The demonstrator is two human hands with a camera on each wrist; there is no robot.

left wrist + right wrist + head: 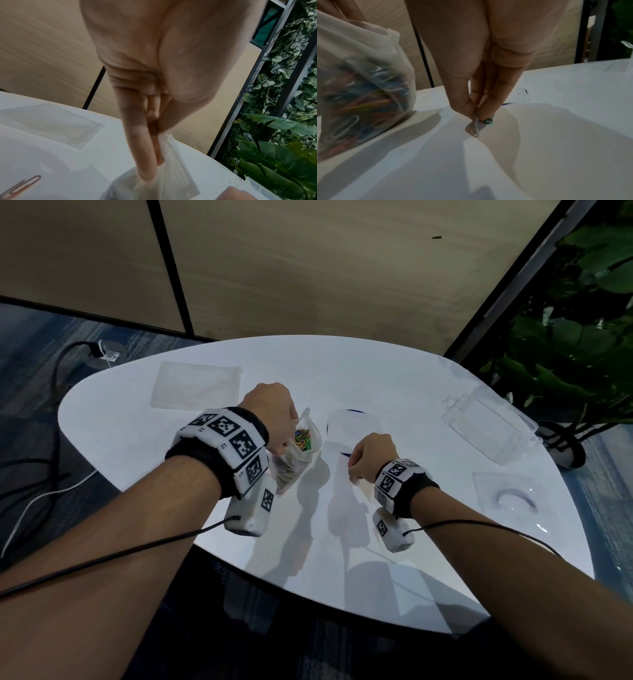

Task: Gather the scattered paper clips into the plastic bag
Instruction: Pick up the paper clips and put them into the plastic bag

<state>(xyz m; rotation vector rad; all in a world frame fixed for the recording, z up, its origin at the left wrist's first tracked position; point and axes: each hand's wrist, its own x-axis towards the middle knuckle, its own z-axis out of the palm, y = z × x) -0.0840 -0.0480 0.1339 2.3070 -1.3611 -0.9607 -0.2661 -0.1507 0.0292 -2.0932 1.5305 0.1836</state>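
Pinching a silver paper clip [476,126] in your right hand [371,457], your left hand [270,419] gripped the plastic bag [298,453]; a loose pinch could have dropped it short.

Left hand [270,414] seen from behind in head view, fingertips hidden behind plastic bag [297,451]. Paper clips [363,104] inside bag smeared by blur in right wrist view, count impossible to tell. Orange paper clip [22,187] cut off at left wrist frame edge. Silver clip [476,125] pinched under right hand [477,75], shape unclear, green one [487,120] largely covered.
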